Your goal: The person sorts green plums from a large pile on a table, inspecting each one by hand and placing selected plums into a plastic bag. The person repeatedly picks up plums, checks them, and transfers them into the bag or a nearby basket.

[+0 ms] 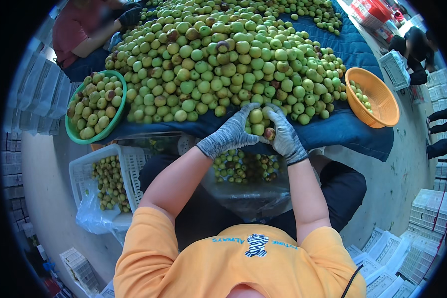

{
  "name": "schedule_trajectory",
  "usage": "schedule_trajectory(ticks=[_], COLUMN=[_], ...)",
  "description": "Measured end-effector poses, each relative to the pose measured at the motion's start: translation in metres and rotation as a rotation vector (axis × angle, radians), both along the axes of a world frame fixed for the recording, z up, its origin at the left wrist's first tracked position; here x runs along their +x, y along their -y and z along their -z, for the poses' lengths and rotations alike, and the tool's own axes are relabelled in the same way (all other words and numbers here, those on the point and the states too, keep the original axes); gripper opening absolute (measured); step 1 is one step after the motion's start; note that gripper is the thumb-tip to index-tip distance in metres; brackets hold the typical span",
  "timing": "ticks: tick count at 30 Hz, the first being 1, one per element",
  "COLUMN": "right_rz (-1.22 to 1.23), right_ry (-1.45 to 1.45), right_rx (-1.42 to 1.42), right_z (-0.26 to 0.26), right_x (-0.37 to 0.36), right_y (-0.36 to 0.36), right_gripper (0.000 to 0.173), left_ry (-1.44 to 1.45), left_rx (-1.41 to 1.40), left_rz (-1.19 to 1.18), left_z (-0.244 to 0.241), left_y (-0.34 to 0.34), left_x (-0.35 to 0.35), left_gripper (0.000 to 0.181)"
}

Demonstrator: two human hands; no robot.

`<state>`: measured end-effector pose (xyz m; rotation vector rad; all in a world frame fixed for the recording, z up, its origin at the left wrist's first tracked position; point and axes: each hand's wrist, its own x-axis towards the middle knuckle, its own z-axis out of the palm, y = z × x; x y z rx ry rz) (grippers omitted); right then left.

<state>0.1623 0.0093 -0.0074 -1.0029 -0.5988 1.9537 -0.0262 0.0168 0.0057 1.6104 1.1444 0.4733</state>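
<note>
A large heap of green and reddish-brown round fruits, like jujubes or small apples (208, 67), covers a table with a dark blue quilted cloth (342, 126). At the heap's near edge, my gloved left hand (232, 130) and gloved right hand (284, 134) cup several fruits (256, 122) between them, one with a dark red patch (269, 133). Both hands wear grey knit gloves. The fingertips are partly hidden among the fruits. Below my hands, more fruits (242, 167) lie in a plastic-lined container between my legs.
A green basket (123, 100) full of browner fruits stands left; an orange plastic colander (385, 100) with a few fruits stands right. A white crate (74, 171) with fruits and plastic film is at lower left. A co-worker (76, 33) sits at upper left. Stacked crates (430, 212) line both sides.
</note>
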Motion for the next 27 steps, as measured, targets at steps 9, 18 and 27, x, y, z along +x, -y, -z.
schedule_trajectory(ticks=[9, 18, 27], right_rz=[0.219, 0.048, -0.311], right_ry=[-0.4, -0.202, 0.873], right_rx=[-0.494, -0.719, 0.6], right_z=[0.039, 0.138, -0.003], right_x=[-0.013, -0.039, -0.033], right_y=[0.104, 0.144, 0.059], right_gripper=[0.048, 0.058, 0.032], left_ry=[-0.311, -0.64, -0.887], left_rx=[-0.061, -0.159, 0.23], left_rz=[0.537, 0.82, -0.102], left_z=[-0.016, -0.006, -0.045], left_y=[0.031, 0.045, -0.002], left_x=[-0.006, -0.003, -0.031], left_gripper=[0.089, 0.066, 0.044])
